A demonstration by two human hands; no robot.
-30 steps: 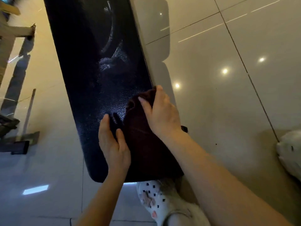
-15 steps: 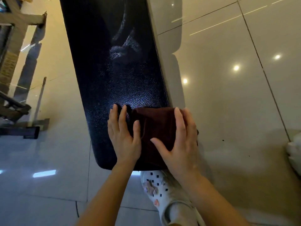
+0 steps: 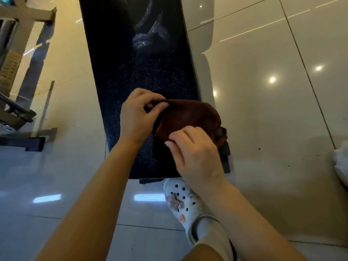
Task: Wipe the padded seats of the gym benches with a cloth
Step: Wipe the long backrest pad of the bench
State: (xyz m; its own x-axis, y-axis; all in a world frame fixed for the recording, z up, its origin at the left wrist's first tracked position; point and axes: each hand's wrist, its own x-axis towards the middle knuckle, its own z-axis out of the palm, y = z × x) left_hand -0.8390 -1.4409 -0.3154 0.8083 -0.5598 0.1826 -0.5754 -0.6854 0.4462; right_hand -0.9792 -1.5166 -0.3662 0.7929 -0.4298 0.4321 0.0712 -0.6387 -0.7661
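A long black padded bench seat (image 3: 135,59) runs from the top of the view down to my hands, its near end just above my shoe. A dark maroon cloth (image 3: 188,117) lies bunched at the seat's near right corner, partly lifted off the pad. My left hand (image 3: 137,114) pinches the cloth's upper left edge between thumb and fingers. My right hand (image 3: 194,149) grips the cloth's near edge with curled fingers. Part of the cloth hangs over the seat's right edge.
Glossy pale floor tiles (image 3: 263,110) surround the bench. A gym machine frame (image 3: 24,113) with a dark foot stands at the left. My white clog (image 3: 180,202) is planted below the seat's end. A white object (image 3: 341,162) sits at the right edge.
Both hands were pressing flat on the folded cloth; now they have curled round its edges and are lifting and bunching it. The view has shifted slightly.
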